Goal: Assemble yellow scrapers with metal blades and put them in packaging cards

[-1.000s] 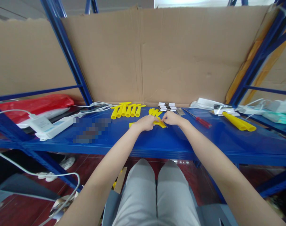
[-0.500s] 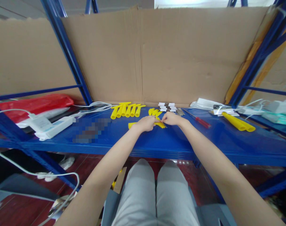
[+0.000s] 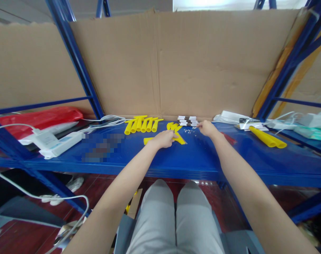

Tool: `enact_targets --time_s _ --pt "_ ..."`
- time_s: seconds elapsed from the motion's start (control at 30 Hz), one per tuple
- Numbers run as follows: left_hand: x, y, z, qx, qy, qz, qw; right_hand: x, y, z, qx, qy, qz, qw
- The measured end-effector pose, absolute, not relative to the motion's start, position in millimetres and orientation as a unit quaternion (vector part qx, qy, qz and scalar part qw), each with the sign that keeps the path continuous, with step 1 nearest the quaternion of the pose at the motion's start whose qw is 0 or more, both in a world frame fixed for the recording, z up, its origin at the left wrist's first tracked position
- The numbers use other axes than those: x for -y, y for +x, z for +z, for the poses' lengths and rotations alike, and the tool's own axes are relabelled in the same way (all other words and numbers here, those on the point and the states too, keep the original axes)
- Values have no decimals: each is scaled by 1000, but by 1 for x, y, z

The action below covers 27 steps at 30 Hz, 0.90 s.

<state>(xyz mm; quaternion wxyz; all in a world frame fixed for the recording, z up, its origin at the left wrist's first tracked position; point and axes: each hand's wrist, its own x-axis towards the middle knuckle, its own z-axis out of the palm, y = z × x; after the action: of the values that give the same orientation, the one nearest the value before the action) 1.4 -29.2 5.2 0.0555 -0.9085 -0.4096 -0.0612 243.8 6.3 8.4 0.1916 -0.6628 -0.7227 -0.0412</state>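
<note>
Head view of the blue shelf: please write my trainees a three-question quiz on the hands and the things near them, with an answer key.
1. True or false: the left hand is holding a yellow plastic handle.
2. Which is nearest to the fingers of the right hand? A) the red bag; B) the small metallic pieces; C) the white power strip.
3. How many yellow tubes lie to the right of the right forearm?

Key: 1. True. 2. B. 3. Two.
</note>
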Motion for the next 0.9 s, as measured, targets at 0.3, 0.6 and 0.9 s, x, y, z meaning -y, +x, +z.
enact_targets --time_s 0.3,0.6,0.9 --pt "27 2 3 401 -912 -69 53 -2 239 11 753 -651 8 99" --pt "17 -2 -4 379 -920 -90 48 1 236 10 751 -653 19 94" --pt "20 -1 -3 382 -918 -93 43 -4 244 7 752 -643 69 129"
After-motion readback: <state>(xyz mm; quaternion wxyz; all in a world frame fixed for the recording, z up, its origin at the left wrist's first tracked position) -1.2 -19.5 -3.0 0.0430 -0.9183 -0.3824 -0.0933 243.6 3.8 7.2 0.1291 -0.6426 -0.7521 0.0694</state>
